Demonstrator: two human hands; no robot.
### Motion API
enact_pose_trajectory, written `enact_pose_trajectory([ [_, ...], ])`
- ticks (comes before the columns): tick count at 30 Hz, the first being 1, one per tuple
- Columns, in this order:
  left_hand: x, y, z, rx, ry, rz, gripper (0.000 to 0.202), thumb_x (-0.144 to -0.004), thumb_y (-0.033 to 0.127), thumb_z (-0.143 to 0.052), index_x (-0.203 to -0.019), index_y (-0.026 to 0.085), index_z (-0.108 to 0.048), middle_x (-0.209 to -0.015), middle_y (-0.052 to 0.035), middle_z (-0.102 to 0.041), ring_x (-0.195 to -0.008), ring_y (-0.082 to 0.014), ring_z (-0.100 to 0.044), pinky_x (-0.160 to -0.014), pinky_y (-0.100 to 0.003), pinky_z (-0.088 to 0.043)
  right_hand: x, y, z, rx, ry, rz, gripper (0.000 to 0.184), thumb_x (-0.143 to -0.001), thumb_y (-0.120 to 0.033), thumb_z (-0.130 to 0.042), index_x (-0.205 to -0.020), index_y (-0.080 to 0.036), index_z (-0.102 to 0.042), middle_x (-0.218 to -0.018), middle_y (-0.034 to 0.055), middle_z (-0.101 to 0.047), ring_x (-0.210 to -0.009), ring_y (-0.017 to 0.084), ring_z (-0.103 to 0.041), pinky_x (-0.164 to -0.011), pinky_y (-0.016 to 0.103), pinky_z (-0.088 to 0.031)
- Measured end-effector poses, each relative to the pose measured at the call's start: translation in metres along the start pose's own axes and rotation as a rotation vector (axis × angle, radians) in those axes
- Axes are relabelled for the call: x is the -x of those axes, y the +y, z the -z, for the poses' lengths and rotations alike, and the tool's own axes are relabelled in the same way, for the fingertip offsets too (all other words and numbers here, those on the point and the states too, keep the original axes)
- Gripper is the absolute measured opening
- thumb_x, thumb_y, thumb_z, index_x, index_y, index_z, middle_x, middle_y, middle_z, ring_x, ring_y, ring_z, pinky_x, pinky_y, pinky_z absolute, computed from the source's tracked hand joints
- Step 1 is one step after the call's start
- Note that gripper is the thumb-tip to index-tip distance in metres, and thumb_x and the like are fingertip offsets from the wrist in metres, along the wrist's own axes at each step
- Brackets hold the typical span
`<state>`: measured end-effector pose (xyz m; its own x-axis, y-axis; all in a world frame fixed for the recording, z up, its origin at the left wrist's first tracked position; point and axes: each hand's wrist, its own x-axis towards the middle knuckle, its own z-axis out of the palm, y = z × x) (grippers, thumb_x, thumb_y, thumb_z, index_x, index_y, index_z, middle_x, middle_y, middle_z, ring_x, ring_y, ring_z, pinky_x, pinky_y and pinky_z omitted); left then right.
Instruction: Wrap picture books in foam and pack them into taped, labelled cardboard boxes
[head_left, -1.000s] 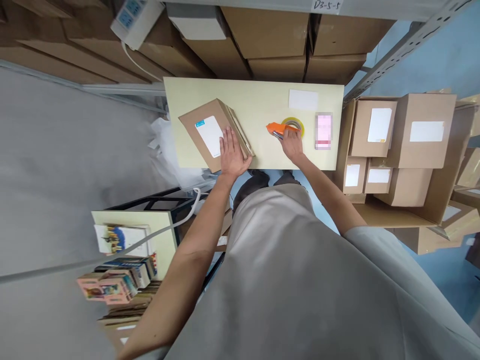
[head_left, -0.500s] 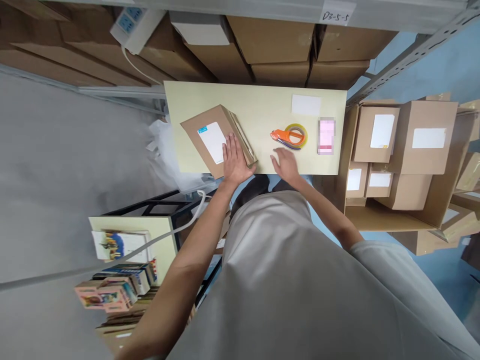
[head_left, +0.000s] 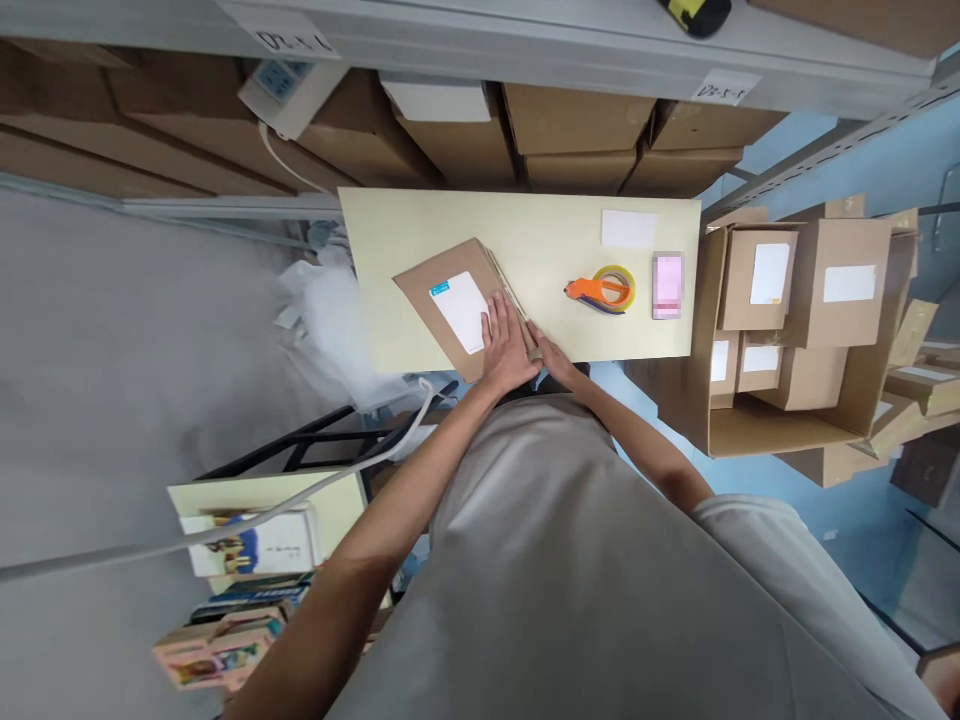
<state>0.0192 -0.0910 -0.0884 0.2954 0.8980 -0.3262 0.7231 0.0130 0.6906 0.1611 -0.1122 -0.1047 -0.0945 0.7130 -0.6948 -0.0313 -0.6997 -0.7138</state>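
Note:
A flat brown cardboard box [head_left: 450, 300] with a white label lies on the pale yellow table [head_left: 540, 240], turned at an angle near the front edge. My left hand [head_left: 504, 350] lies flat on the box's near right corner, fingers stretched out. My right hand [head_left: 550, 352] touches the right side of the same box, fingers extended against its edge. An orange tape dispenser [head_left: 602, 290] with a roll of tape sits on the table to the right, apart from both hands.
A white card [head_left: 628, 228] and a pink item [head_left: 667, 286] lie at the table's right. A large open carton [head_left: 795, 330] holds several labelled boxes on the right. Shelves of cardboard boxes stand behind. A small table with books [head_left: 255, 540] is at lower left.
My right hand let go of the tape dispenser and moved left to the box's right side. My left hand stayed on the box. The camera tilted a little.

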Motion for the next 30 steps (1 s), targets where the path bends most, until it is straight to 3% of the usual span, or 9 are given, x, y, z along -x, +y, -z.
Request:
enact_pose_trajectory([
  [4,-0.021,-0.005,0.034,0.015,0.026,0.006,0.116,-0.087,0.045,-0.077,-0.185,0.013,-0.022,-0.195,-0.0219,-0.017,-0.183,-0.0435,-0.005,-0.148,-0.065,-0.003,0.011,-0.001,-0.003,-0.061,0.219,-0.065,0.071,-0.117,-0.066,-0.047,-0.168,-0.018,-0.061,-0.184,0.0082,-0.05,-0.174,0.021,-0.043,-0.148,0.043,-0.027],
  [7,-0.078,-0.019,0.076,0.029,0.201,0.029,0.093,-0.102,0.051,-0.063,-0.182,0.016,-0.031,-0.194,-0.0184,-0.023,-0.183,-0.0433,-0.003,-0.147,-0.068,-0.004,0.017,-0.002,-0.009,-0.179,0.398,-0.254,0.064,-0.12,-0.06,-0.041,-0.162,-0.017,-0.062,-0.175,0.0162,-0.06,-0.159,0.025,-0.063,-0.138,0.05,-0.046],
  [9,-0.125,-0.033,0.1,0.078,0.264,0.06,0.091,-0.104,0.063,-0.06,-0.178,0.014,-0.04,-0.191,-0.0201,-0.032,-0.182,-0.0458,-0.004,-0.146,-0.072,0.0,0.018,-0.007,-0.015,-0.323,0.425,-0.392,0.061,-0.121,-0.06,-0.039,-0.147,-0.014,-0.069,-0.156,0.0216,-0.074,-0.137,0.026,-0.078,-0.125,0.046,-0.06],
  [12,-0.177,-0.049,0.122,0.113,0.141,0.147,0.093,-0.099,0.079,-0.059,-0.158,0.007,-0.064,-0.168,-0.0286,-0.061,-0.172,-0.0539,-0.034,-0.144,-0.076,-0.001,0.015,-0.02,-0.027,-0.493,0.386,-0.449,0.058,-0.123,-0.058,-0.035,-0.12,-0.015,-0.074,-0.119,0.0183,-0.086,-0.108,0.023,-0.085,-0.108,0.039,-0.068],
  [14,-0.186,-0.054,0.133,0.075,0.047,0.189,0.099,-0.096,0.089,-0.055,-0.142,0.003,-0.074,-0.149,-0.0327,-0.074,-0.161,-0.0581,-0.049,-0.142,-0.078,-0.013,0.015,-0.03,-0.036,-0.529,0.404,-0.419,0.055,-0.123,-0.054,-0.034,-0.109,-0.018,-0.074,-0.105,0.0135,-0.087,-0.101,0.022,-0.085,-0.105,0.038,-0.069],
  [18,-0.151,-0.055,0.165,0.015,0.081,0.158,0.1,-0.099,0.097,-0.039,-0.119,0.009,-0.083,-0.13,-0.0281,-0.079,-0.148,-0.0547,-0.061,-0.138,-0.068,-0.035,0.032,-0.048,-0.052,-0.441,0.502,-0.143,0.057,-0.121,-0.057,-0.036,-0.125,-0.019,-0.078,-0.13,0.0119,-0.087,-0.122,0.023,-0.084,-0.115,0.039,-0.065],
  [22,-0.093,-0.06,0.19,0.042,0.137,0.071,0.088,-0.104,0.093,-0.037,-0.108,0.017,-0.083,-0.123,-0.023,-0.076,-0.138,-0.05,-0.066,-0.133,-0.066,-0.043,0.055,-0.062,-0.053,-0.103,0.639,0.233,0.072,-0.116,-0.07,-0.034,-0.154,-0.023,-0.072,-0.162,0.0081,-0.073,-0.156,0.027,-0.066,-0.13,0.045,-0.054],
  [25,-0.058,-0.07,0.182,0.052,0.107,0.089,0.078,-0.105,0.087,-0.042,-0.102,0.02,-0.081,-0.115,-0.0239,-0.074,-0.132,-0.0506,-0.069,-0.125,-0.067,-0.05,0.061,-0.068,-0.044,0.161,0.709,0.32,0.079,-0.113,-0.075,-0.032,-0.153,-0.022,-0.074,-0.163,0.0099,-0.073,-0.16,0.031,-0.062,-0.132,0.047,-0.051],
  [30,-0.026,-0.08,0.139,0.045,0.084,0.171,0.067,-0.103,0.079,-0.051,-0.107,0.018,-0.077,-0.12,-0.0299,-0.076,-0.13,-0.0534,-0.071,-0.118,-0.069,-0.054,0.045,-0.068,-0.035,0.473,0.737,0.173,0.073,-0.115,-0.067,-0.03,-0.158,-0.02,-0.068,-0.15,0.0191,-0.08,-0.141,0.04,-0.075,-0.12,0.055,-0.057],
])
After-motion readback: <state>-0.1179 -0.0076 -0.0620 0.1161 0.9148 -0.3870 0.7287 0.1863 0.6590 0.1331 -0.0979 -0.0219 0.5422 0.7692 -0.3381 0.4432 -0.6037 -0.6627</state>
